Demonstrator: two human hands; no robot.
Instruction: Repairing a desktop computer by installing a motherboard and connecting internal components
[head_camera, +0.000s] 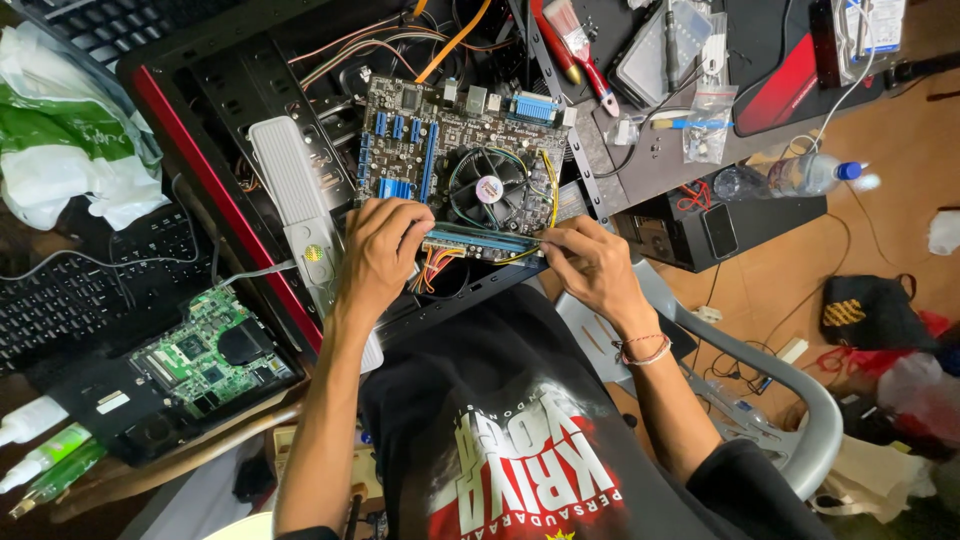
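Observation:
A dark motherboard with blue slots and a round cooler fan lies inside an open black and red computer case. At the board's near edge sits a long memory stick. My left hand pinches the stick's left end. My right hand, with a bracelet at the wrist, pinches its right end by the yellow wires. Coloured cables run under the left hand.
A white bar-shaped device lies on the case. An opened laptop with a green circuit board sits at left beside a black keyboard and plastic bags. A brush, small bags, a water bottle and a grey chair arm are at right.

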